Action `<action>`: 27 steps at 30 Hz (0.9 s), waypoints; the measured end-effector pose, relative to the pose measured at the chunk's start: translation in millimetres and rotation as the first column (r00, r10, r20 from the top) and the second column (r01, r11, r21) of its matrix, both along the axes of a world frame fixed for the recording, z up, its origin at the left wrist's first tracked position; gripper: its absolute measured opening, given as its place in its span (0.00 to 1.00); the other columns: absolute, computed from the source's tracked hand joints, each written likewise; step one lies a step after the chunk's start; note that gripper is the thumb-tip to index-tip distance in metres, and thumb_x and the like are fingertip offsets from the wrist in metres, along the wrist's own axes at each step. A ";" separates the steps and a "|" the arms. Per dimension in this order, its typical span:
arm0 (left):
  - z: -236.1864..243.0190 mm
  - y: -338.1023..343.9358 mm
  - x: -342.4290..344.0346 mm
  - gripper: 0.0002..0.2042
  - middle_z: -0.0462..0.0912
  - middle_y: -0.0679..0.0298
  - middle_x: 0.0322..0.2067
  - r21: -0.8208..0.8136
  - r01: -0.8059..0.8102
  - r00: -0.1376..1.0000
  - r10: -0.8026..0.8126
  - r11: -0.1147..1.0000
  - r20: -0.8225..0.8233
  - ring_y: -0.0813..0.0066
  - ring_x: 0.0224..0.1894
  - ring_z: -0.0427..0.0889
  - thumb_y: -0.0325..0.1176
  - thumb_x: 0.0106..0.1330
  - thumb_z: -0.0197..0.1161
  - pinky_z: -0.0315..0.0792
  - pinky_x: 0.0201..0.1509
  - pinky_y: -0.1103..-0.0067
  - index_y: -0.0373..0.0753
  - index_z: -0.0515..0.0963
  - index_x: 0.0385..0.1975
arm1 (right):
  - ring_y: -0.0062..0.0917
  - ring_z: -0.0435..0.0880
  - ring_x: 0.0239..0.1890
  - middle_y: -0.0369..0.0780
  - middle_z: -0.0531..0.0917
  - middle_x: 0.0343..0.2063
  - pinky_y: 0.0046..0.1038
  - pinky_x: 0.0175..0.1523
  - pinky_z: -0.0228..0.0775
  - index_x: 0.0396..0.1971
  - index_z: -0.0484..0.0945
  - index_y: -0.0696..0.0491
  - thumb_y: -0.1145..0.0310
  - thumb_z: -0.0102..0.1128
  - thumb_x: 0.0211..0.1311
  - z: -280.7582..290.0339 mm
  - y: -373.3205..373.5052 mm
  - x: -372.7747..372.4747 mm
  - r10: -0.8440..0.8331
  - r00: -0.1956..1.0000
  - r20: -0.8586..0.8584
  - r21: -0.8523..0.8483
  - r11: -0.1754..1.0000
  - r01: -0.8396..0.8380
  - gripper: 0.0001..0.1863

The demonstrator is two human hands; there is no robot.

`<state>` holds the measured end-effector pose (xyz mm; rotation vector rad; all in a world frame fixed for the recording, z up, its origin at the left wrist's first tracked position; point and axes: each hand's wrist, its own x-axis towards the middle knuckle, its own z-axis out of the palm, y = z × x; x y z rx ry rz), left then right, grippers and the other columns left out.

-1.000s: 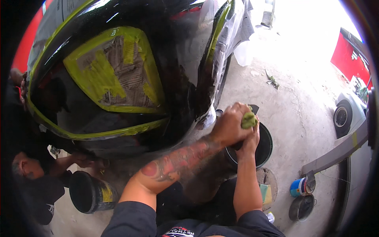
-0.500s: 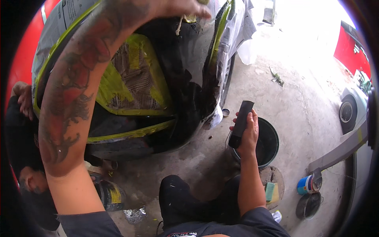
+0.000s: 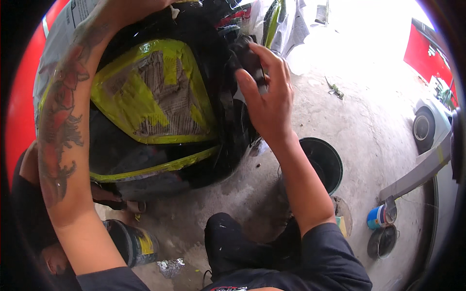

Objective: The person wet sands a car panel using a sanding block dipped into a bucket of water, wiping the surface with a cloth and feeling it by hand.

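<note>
Head view: a black vehicle panel (image 3: 116, 140) curves out over a concrete floor (image 3: 359, 121).
Right hand (image 3: 274, 99): at the panel's right edge, thumb and fingers clamped, so far as the blur allows, on a dark block (image 3: 247, 57).
Dark block: between hand and panel, near that right edge; probably gripped by its sides so the palm can press it evenly, though the contact is hidden.
Left hand (image 3: 136, 6): up by the panel's upper edge; its fingers run out of view, so I cannot tell whether they are apart or together.
Taped patch (image 3: 172, 92): newspaper bordered in yellow-green near the panel's middle, presumably shielding what lies beneath.
Tape strip (image 3: 189, 158): along the panel's lower edge, likely guarding a border.
Dark bucket (image 3: 326, 157): on the floor off the panel's lower right corner, beside the right forearm, perhaps for easy reach.
Blue tin (image 3: 375, 218): toward the floor's right edge, well apart from the hands, maybe to leave standing room.
</note>
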<state>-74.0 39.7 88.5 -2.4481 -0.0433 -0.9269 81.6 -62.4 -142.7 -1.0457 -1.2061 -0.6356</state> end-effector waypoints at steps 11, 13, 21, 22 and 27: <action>-21.7 1.2 7.8 0.11 0.86 0.57 0.42 0.064 0.181 0.954 -0.191 0.981 0.229 0.63 0.46 0.85 0.32 0.59 0.69 0.77 0.54 0.72 0.36 0.85 0.41 | 0.47 0.84 0.52 0.50 0.83 0.50 0.41 0.57 0.75 0.55 0.83 0.52 0.65 0.71 0.63 20.2 21.5 25.6 -0.110 0.984 0.140 0.105 0.990 0.096 0.20; -18.9 2.2 7.6 0.12 0.86 0.57 0.42 -0.018 0.194 0.957 -0.186 0.981 0.224 0.63 0.46 0.85 0.32 0.59 0.69 0.77 0.54 0.72 0.36 0.85 0.41 | 0.46 0.85 0.51 0.50 0.84 0.49 0.40 0.56 0.77 0.55 0.83 0.51 0.66 0.72 0.62 25.3 18.3 31.6 -0.095 0.976 0.196 0.107 0.991 0.075 0.21; -8.8 10.4 -3.7 0.12 0.86 0.57 0.43 -0.026 0.158 0.970 -0.150 0.987 0.189 0.63 0.45 0.85 0.33 0.60 0.70 0.77 0.53 0.72 0.35 0.85 0.40 | 0.43 0.86 0.47 0.47 0.85 0.46 0.39 0.52 0.78 0.54 0.84 0.51 0.67 0.73 0.60 33.6 25.7 21.8 -0.105 0.958 0.268 0.158 0.985 0.064 0.21; -17.1 10.2 4.2 0.11 0.86 0.58 0.42 0.007 0.185 0.960 -0.182 0.983 0.211 0.63 0.45 0.85 0.33 0.60 0.70 0.77 0.53 0.72 0.35 0.85 0.40 | 0.43 0.86 0.47 0.47 0.85 0.45 0.39 0.51 0.78 0.54 0.84 0.51 0.67 0.73 0.60 37.2 23.1 30.6 -0.109 0.948 0.298 0.169 0.984 0.060 0.21; -9.9 18.9 3.7 0.11 0.84 0.58 0.39 0.011 0.248 0.954 -0.246 0.969 0.173 0.64 0.43 0.84 0.33 0.60 0.71 0.77 0.51 0.72 0.35 0.85 0.40 | 0.43 0.85 0.46 0.46 0.84 0.45 0.39 0.51 0.79 0.55 0.83 0.50 0.67 0.73 0.60 14.1 20.8 33.3 -0.132 0.947 0.293 0.121 0.988 0.101 0.22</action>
